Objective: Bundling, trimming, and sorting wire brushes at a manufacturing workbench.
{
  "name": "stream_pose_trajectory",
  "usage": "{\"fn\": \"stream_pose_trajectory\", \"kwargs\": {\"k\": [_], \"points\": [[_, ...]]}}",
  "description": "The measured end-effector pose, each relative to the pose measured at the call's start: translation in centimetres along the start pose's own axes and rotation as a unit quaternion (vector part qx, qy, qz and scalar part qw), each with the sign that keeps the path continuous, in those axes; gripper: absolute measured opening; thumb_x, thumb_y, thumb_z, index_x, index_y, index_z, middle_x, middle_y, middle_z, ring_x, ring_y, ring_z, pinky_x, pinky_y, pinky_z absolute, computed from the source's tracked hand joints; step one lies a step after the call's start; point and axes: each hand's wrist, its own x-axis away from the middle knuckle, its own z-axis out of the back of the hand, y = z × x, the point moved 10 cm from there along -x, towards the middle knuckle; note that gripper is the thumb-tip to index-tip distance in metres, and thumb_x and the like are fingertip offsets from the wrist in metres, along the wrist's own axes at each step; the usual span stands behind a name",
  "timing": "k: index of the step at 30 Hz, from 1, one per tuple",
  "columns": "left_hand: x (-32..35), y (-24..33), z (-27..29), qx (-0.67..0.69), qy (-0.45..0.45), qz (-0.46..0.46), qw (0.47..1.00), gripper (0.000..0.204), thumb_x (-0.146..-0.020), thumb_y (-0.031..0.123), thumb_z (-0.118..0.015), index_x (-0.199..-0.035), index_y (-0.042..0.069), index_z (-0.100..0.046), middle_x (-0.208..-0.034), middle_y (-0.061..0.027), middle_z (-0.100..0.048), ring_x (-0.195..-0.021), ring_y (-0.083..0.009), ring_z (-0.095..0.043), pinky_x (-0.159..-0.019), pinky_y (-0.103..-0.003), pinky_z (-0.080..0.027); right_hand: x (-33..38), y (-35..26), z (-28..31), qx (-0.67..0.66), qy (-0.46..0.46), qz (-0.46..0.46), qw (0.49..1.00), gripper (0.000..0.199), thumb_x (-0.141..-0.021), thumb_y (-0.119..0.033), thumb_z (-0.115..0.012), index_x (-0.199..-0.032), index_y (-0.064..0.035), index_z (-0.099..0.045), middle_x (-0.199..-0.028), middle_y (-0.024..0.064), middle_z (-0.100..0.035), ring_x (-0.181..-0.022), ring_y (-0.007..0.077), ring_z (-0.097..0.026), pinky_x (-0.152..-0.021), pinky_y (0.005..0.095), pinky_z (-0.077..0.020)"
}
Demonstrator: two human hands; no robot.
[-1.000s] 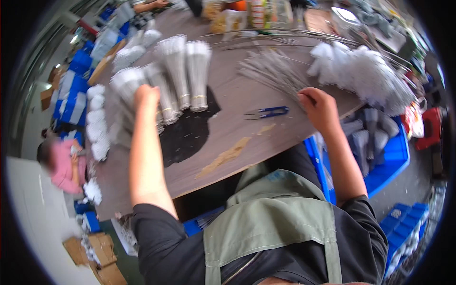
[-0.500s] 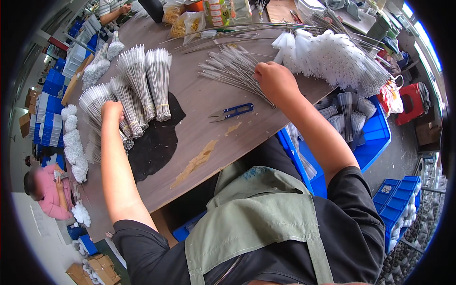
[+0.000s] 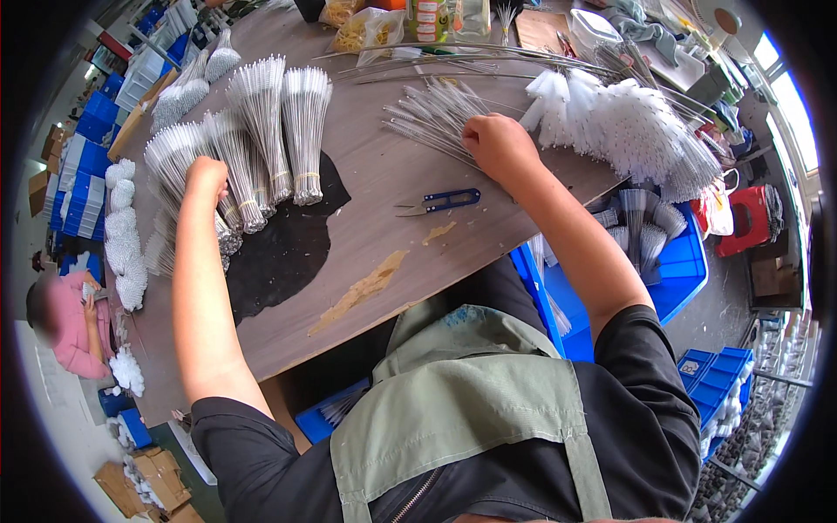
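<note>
Small workshop, brush assembly. Worn wooden bench (image 3: 366, 218) loaded with banded bundles of wire brushes (image 3: 261, 131), loose wire stems (image 3: 427, 118), white fluffy brushes (image 3: 628, 122). Blue plastic crates (image 3: 680, 261) below bench edge, stacked crates (image 3: 78, 174) beyond far left corner. Another worker (image 3: 65, 322) nearby.

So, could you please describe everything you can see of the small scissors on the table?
The scissors are small thread snips with a blue handle, plastic by the look, and short grey metal blades pointing toward the person's left. They lie flat on the brown table, blades slightly apart. No hand touches them: the right hand rests farther back on loose wire brushes. A pale patch of worn tabletop lies just below them.
</note>
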Motion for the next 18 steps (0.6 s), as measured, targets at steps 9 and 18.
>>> {"fn": "stream_pose_trajectory", "kwargs": {"k": [9, 18], "points": [[4.3, 4.3, 2.4, -0.168, 0.095, -0.059, 0.979, 0.022, -0.073, 0.011, -0.055, -0.089, 0.005, -0.069, -0.086, -0.0177, -0.068, -0.086, -0.0331, -0.067, -0.079, -0.041, -0.051, -2.8, -1.8, -2.8, 0.095, 0.007, 0.030, 0.995, 0.016, -0.084, -0.018, -0.058, -0.090, -0.0067, -0.067, -0.092, 0.0140, -0.064, -0.091, 0.0326, -0.062, -0.080, 0.0420, -0.0494], [5.0, 5.5, 3.7, -0.063, 0.199, -0.140, 0.968, 0.020, -0.079, 0.017, -0.054, -0.093, 0.007, -0.064, -0.095, -0.0178, -0.067, -0.095, -0.0358, -0.063, -0.084, -0.042, -0.048, -3.5, -1.1, -1.1, 0.060, -0.006, -0.049, 0.997, 0.017, -0.078, -0.012, -0.055, -0.086, -0.0053, -0.069, -0.093, 0.0193, -0.067, -0.090, 0.0346, -0.064, -0.082, 0.0406, -0.0512]]}}
